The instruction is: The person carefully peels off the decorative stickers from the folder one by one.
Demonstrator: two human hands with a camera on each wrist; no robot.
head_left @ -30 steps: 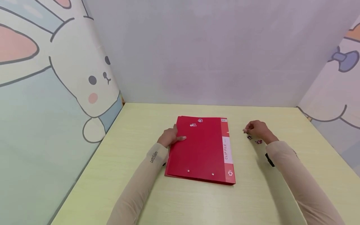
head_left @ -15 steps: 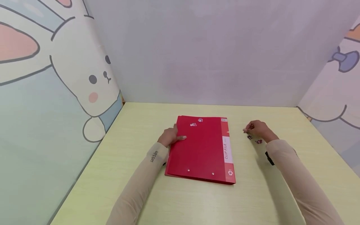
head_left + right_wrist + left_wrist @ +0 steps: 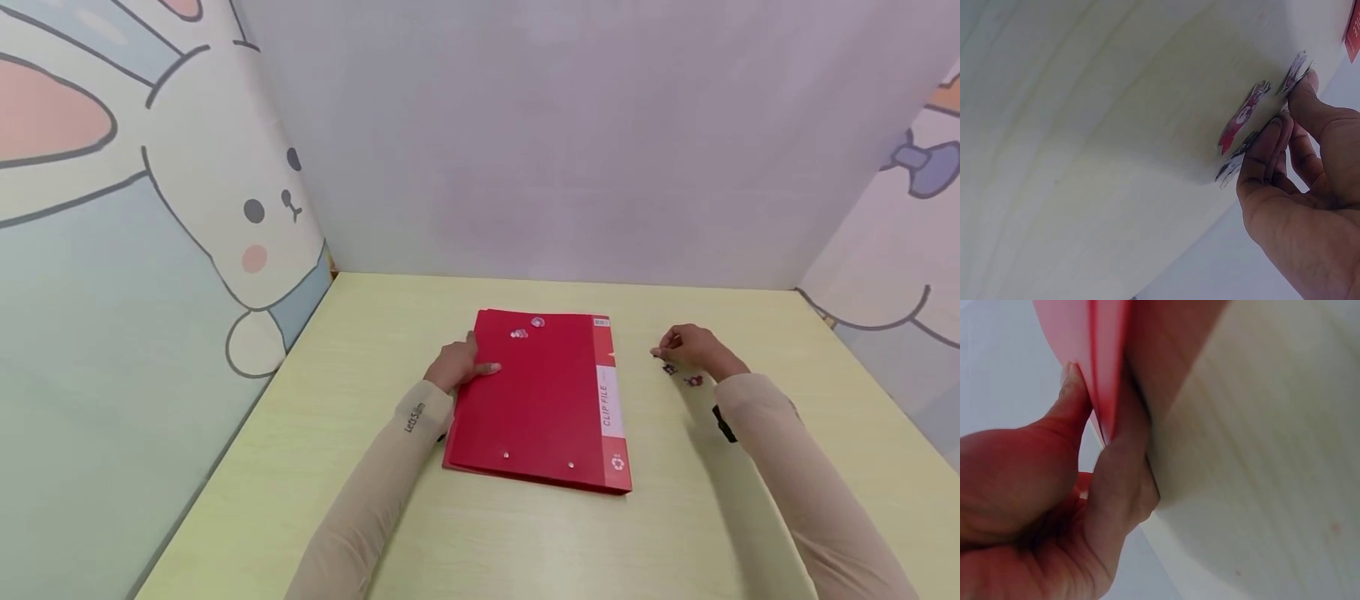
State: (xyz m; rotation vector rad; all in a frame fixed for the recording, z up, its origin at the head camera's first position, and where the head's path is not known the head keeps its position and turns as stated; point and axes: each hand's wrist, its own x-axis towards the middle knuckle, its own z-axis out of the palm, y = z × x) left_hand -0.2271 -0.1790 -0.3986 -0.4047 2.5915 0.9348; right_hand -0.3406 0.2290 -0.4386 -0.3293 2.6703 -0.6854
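Slight shift of the head view since the earlier frame; items on the bench as they were. Your left hand: clamped on the left edge of the red clip file, thumb on top, fingers beneath. Red clip file: on the bench between your hands, bearing two small decorations near its far edge. Your right hand: thumb and fingertips together on a small cutout, right of the file; two more cutouts just beside.
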